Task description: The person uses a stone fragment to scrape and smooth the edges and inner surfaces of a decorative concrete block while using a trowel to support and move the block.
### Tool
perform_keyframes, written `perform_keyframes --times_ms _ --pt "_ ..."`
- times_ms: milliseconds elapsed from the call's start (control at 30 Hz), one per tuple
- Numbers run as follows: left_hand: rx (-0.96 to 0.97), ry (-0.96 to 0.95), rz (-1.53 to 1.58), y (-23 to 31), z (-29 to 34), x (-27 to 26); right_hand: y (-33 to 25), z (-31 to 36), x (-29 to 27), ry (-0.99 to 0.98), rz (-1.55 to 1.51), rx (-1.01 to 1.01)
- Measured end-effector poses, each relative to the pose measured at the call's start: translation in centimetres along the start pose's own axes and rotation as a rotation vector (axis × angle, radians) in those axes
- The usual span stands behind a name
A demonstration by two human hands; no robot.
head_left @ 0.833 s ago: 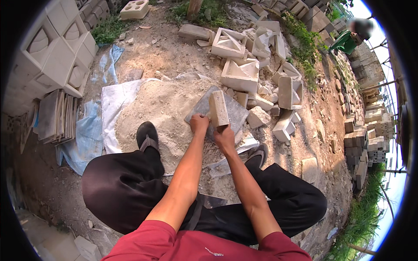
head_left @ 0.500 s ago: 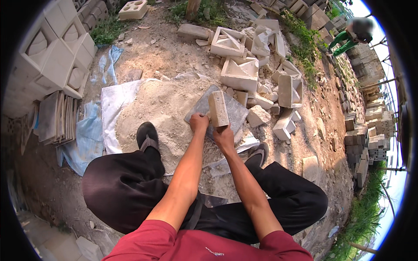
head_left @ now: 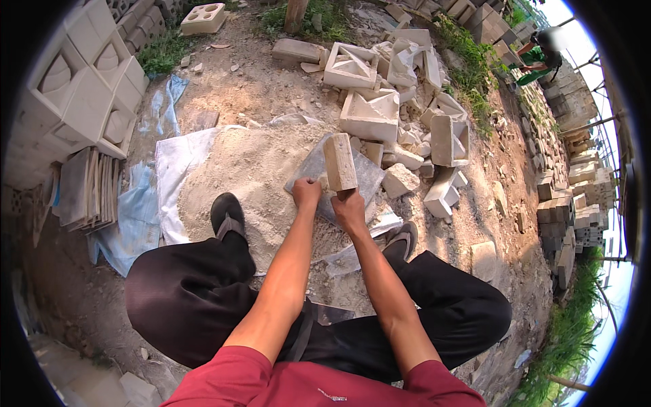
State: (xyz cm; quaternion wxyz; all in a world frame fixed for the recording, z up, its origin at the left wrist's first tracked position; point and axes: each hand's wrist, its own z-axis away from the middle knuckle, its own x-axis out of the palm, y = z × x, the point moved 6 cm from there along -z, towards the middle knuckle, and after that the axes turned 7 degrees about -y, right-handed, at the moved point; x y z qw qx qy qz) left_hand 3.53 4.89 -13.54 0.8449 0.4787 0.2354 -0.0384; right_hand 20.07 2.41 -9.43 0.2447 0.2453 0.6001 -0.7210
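Note:
My right hand (head_left: pixel 348 209) is closed round the short dark handle of a mallet with a blocky tan head (head_left: pixel 340 161), which looks like wood. Its head is raised over a flat grey slab (head_left: pixel 308 163) lying between my feet. To its left, my left hand (head_left: pixel 307 192) is closed, fingers pinched at a small pale chunk (head_left: pixel 323 182) close to the slab. The mallet head hides part of the slab's middle. Pale crushed rubble (head_left: pixel 234 166) is heaped on a white sheet (head_left: pixel 178 173) to the left.
Broken cast blocks (head_left: pixel 369 115) and loose lumps (head_left: pixel 400 181) are piled beyond the slab. Patterned blocks (head_left: pixel 88 74) are stacked at the left, above thin boards (head_left: pixel 88 186). A person in green (head_left: pixel 539 64) bends at the far right, near block stacks (head_left: pixel 573 217).
Both hands and the mallet stay in almost the same place; the whole view shifts slightly. The person at the far right has changed posture, with an arm now reaching left.

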Motion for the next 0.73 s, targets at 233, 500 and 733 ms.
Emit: perform_keyframes --times_ms 233,500,733 --pt "-0.033 0.019 -0.006 -1.1 -0.8 0.1 0.9 0.5 0.6 -0.011 0.001 0.035" --pt "-0.051 -0.01 -0.01 -1.9 -1.0 -0.2 -0.2 0.7 -0.1 0.037 -0.118 -0.001" --pt "-0.022 0.019 0.018 -1.5 -1.1 -0.5 0.1 -0.1 0.3 -0.17 0.06 0.092"
